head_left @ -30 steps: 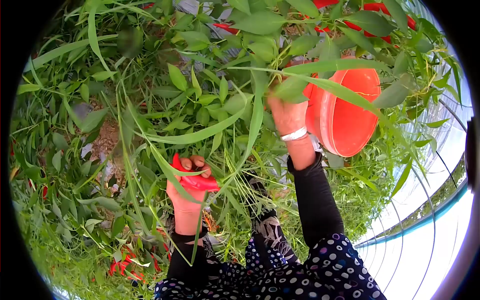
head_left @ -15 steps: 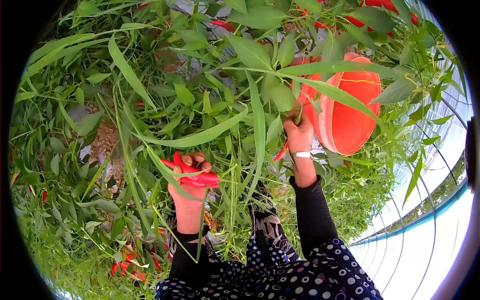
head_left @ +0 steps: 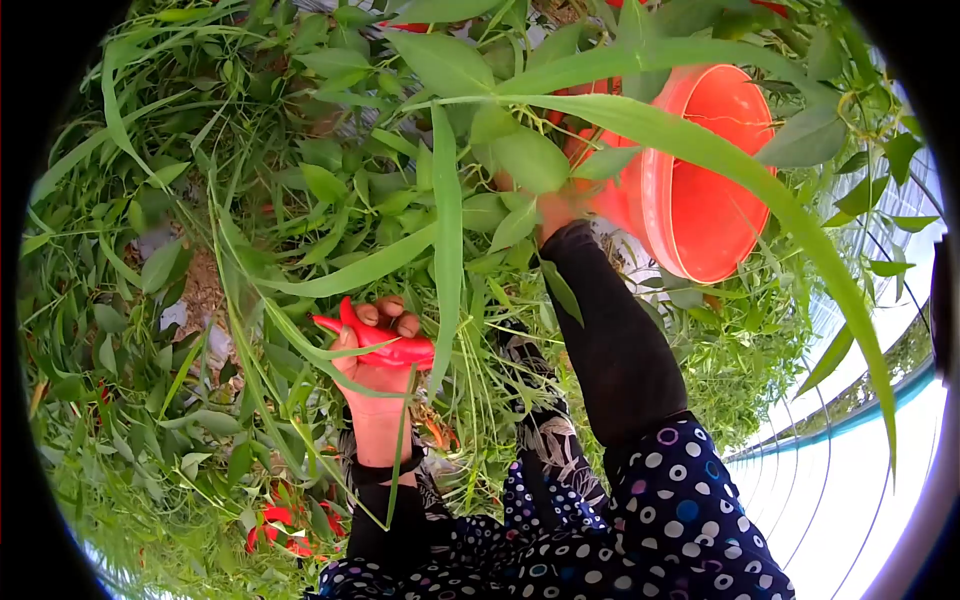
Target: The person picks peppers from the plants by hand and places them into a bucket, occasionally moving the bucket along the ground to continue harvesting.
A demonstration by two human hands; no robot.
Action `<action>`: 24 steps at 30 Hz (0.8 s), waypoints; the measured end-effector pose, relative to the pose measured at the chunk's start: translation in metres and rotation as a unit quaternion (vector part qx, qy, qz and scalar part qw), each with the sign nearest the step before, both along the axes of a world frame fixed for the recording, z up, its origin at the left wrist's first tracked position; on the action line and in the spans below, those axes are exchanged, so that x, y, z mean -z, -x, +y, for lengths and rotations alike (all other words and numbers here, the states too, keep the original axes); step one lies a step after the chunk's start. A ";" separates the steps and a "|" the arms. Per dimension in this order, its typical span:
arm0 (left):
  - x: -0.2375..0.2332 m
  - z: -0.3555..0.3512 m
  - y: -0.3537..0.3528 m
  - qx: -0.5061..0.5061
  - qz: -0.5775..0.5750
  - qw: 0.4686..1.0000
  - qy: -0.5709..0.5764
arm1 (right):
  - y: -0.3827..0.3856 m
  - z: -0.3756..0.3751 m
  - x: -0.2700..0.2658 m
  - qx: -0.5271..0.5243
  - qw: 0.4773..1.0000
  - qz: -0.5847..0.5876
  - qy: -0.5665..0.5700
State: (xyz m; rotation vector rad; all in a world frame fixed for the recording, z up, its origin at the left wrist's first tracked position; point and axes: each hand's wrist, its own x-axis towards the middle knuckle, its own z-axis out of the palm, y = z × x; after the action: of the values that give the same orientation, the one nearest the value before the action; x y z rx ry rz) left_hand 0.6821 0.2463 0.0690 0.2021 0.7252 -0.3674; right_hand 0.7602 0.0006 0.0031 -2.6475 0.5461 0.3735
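Several red peppers (head_left: pixel 395 350) lie in my left hand (head_left: pixel 375 375), whose fingers curl round them at the lower centre. My right arm reaches up among the leaves beside the red bucket (head_left: pixel 655 190). Of my right hand (head_left: pixel 556 212) only a part near the wrist shows; its fingers are hidden behind leaves. The bucket is tipped, with its opening turned to the right.
Dense green pepper plants and long grass blades (head_left: pixel 447 240) surround both arms. More red peppers (head_left: pixel 280 520) show low at the left. Plastic sheeting (head_left: pixel 850 480) on curved hoops stands at the right. My legs are below.
My right hand has moved up and left, deeper into the leaves, and its fingers are now hidden. My left hand still holds the peppers. The bucket appears slightly higher in view.
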 end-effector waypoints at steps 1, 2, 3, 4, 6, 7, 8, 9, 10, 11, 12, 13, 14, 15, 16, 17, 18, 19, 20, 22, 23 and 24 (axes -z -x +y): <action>0.000 -0.001 -0.002 0.006 0.000 1.000 0.000 | 0.001 0.005 -0.004 0.003 1.000 -0.003 -0.011; 0.000 -0.002 -0.003 0.002 -0.001 1.000 -0.005 | -0.002 0.009 -0.005 0.007 1.000 -0.005 -0.021; -0.001 -0.003 -0.003 -0.002 0.000 1.000 -0.009 | -0.004 0.012 -0.005 0.017 0.999 -0.009 -0.031; 0.000 -0.004 -0.002 0.002 0.002 1.000 -0.008 | -0.010 0.013 -0.003 0.028 0.999 -0.016 -0.038; 0.002 -0.003 -0.003 0.032 -0.032 0.999 -0.027 | -0.022 0.008 0.004 0.048 0.998 -0.027 -0.034; 0.009 0.002 0.004 0.056 -0.028 0.997 -0.048 | -0.021 0.001 0.004 0.049 0.998 -0.025 -0.034; 0.009 0.001 0.004 0.057 -0.027 0.997 -0.048 | -0.019 -0.015 0.009 -0.056 0.992 -0.074 0.080; 0.008 -0.001 0.002 0.052 -0.029 0.998 -0.036 | -0.018 -0.024 0.015 -0.159 0.961 -0.121 0.193; 0.007 -0.003 0.001 0.047 -0.030 0.998 -0.024 | -0.017 -0.030 0.019 -0.156 0.966 -0.129 0.160; 0.006 -0.004 0.001 0.049 -0.022 0.998 -0.029 | -0.015 -0.035 0.023 -0.107 0.984 -0.126 0.070; 0.007 -0.003 0.002 0.049 -0.023 0.998 -0.030 | -0.015 -0.037 0.030 -0.054 0.990 -0.130 -0.016; 0.009 -0.002 0.001 0.058 -0.029 0.998 -0.027 | -0.013 -0.038 0.037 -0.009 0.986 -0.144 -0.082; 0.010 -0.002 0.001 0.066 -0.035 0.997 -0.025 | -0.010 -0.035 0.046 0.029 0.977 -0.161 -0.139; 0.011 -0.003 0.002 0.068 -0.035 0.997 -0.027 | -0.005 -0.033 0.053 0.059 0.965 -0.176 -0.187; 0.009 -0.006 0.002 0.038 -0.022 0.999 -0.014 | -0.002 -0.031 0.060 0.081 0.951 -0.193 -0.226; 0.008 -0.008 0.002 0.008 -0.007 1.000 -0.001 | 0.003 -0.029 0.066 0.100 0.938 -0.208 -0.259; 0.006 -0.009 0.001 0.009 -0.006 1.000 -0.002 | 0.007 -0.027 0.072 0.114 0.925 -0.220 -0.287; 0.003 -0.010 -0.001 0.012 0.000 1.000 -0.003 | 0.011 -0.026 0.076 0.128 0.913 -0.230 -0.310; 0.002 -0.009 -0.001 0.017 0.006 1.000 -0.005 | 0.013 -0.027 0.080 0.134 0.905 -0.237 -0.326; 0.010 -0.005 0.001 0.040 -0.015 0.999 -0.032 | 0.015 -0.030 0.088 0.139 0.892 -0.248 -0.351; 0.014 -0.003 0.003 0.059 -0.038 0.996 -0.056 | 0.015 -0.029 0.089 0.133 0.889 -0.252 -0.359; 0.015 -0.003 0.006 0.059 -0.037 0.996 -0.057 | 0.015 -0.031 0.087 0.134 0.888 -0.251 -0.360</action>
State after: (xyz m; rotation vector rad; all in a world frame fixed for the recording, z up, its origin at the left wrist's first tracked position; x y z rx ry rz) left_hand 0.6763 0.2431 0.0538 0.3666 0.6642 -0.4292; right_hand 0.7452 -0.0303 -0.0839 -1.8082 0.4693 -0.1778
